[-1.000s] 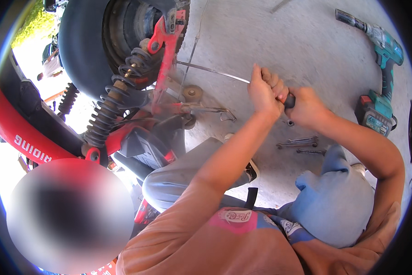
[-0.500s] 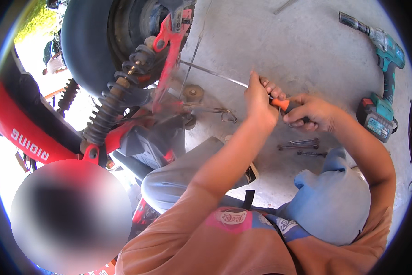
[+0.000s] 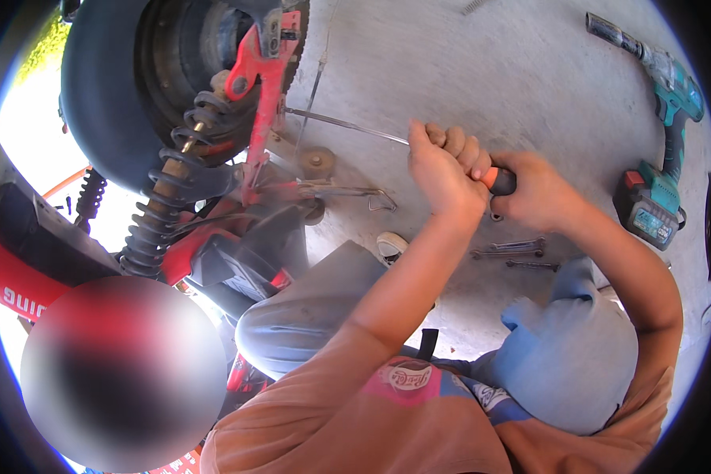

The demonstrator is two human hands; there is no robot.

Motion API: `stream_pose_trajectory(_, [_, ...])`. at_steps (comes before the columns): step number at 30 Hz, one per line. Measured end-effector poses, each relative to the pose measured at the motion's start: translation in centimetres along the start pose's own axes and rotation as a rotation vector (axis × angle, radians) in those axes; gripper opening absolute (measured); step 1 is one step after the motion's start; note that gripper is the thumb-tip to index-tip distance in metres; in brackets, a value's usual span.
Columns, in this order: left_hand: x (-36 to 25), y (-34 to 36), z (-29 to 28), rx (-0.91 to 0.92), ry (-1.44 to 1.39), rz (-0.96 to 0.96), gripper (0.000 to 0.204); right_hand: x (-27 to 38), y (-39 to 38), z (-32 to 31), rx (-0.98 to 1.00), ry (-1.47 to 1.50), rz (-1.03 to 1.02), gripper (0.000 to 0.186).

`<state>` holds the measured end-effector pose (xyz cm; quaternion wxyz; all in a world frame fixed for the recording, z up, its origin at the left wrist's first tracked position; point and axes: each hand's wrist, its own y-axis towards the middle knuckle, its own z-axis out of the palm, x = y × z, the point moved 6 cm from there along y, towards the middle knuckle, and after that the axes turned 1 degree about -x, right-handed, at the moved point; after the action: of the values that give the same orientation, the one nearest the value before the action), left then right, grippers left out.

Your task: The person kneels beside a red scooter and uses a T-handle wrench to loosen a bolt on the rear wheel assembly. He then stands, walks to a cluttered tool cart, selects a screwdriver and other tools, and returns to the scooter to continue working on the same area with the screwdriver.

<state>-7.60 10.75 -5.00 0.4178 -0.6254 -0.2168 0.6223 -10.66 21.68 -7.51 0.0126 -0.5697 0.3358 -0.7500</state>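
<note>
A long screwdriver (image 3: 347, 124) with an orange and black handle reaches leftward from my hands to the red metal bracket (image 3: 267, 103) beside the wheel. Its far end meets the bracket's edge; exactly what it touches is too small to tell. My left hand (image 3: 448, 167) is closed round the front of the handle, where the shaft comes out. Behind it, my right hand (image 3: 533, 189) grips the black butt of the handle, with most of its fingers hidden. Left of the bracket stands a coil-spring shock absorber (image 3: 165, 178), close to the black tire (image 3: 106, 103).
A teal cordless impact wrench (image 3: 671, 118) lies on the concrete floor at the right. Several wrenches (image 3: 517, 249) lie below my hands. A red fender (image 3: 23, 276) is at the left, and a round metal piece (image 3: 316, 162) sits near the bracket. Bent knees (image 3: 308, 316) are below.
The wheel, bracket and shock absorber have shifted left in the picture. My right hand has turned on the handle, its fingers now out of sight. My left hand keeps its hold.
</note>
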Motion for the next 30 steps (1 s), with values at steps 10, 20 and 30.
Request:
stream_pose_trajectory(10, [-0.5, 1.1, -0.2, 0.234, -0.003, -0.153, 0.041, -1.7, 0.9, 0.8, 0.502, 0.496, 0.34, 0.022])
stream_pose_trajectory(20, [-1.9, 2.5, -3.3, 0.06, 0.337, -0.04, 0.031, -1.3, 1.3, 1.4, 0.364, 0.29, 0.368, 0.021])
stream_pose_trajectory(30, [-6.4, 1.9, -4.7, 0.245, 0.664, 0.365, 0.035, -1.3, -3.7, -1.2, -0.26, -0.254, -0.088, 0.029])
